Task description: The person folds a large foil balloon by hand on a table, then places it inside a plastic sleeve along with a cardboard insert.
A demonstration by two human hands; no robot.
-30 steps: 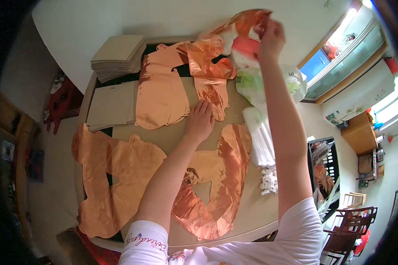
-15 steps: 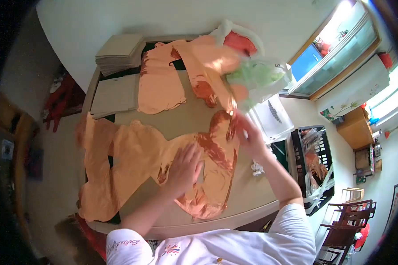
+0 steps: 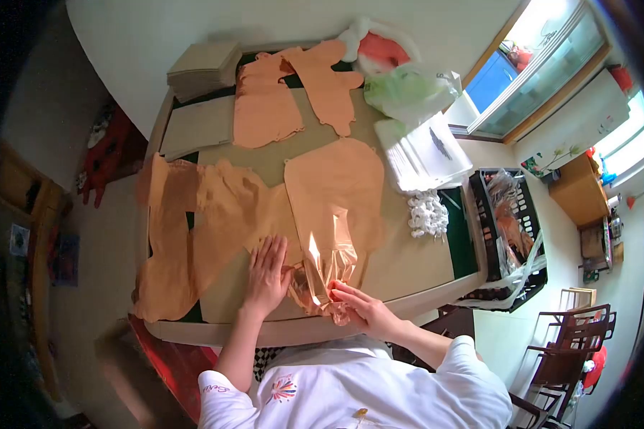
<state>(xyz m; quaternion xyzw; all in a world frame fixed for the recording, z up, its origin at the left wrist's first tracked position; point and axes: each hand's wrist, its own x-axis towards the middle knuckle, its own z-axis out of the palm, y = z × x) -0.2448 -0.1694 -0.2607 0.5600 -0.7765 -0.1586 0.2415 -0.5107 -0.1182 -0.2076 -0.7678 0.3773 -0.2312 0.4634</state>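
A flat, uninflated copper-coloured foil balloon (image 3: 333, 175) lies in front of me, its near end crumpled and shiny by the table edge. My right hand (image 3: 365, 311) pinches that near end, fingers closed on the foil. My left hand (image 3: 265, 275) rests palm down just left of it, fingers stretched out. Under and beside it, more flat foil (image 3: 229, 193) spreads leftward, overlapping another long foil balloon (image 3: 166, 268). Two further flat balloons lie at the back: a wide one (image 3: 265, 100) and a narrow one (image 3: 329, 89).
Stacked card sheets (image 3: 204, 71) and flat card (image 3: 197, 129) occupy the back left. On the right are a green-white plastic bag (image 3: 408, 93), a pile of clear bags (image 3: 426, 154) and a white string bundle (image 3: 428, 214). A black crate (image 3: 533, 236) stands beside the table (image 3: 415, 282).
My right hand has come from the far right toward me and now grips the balloon's near end. The balloon in front lies differently, and my left hand has shifted left and nearer the edge.
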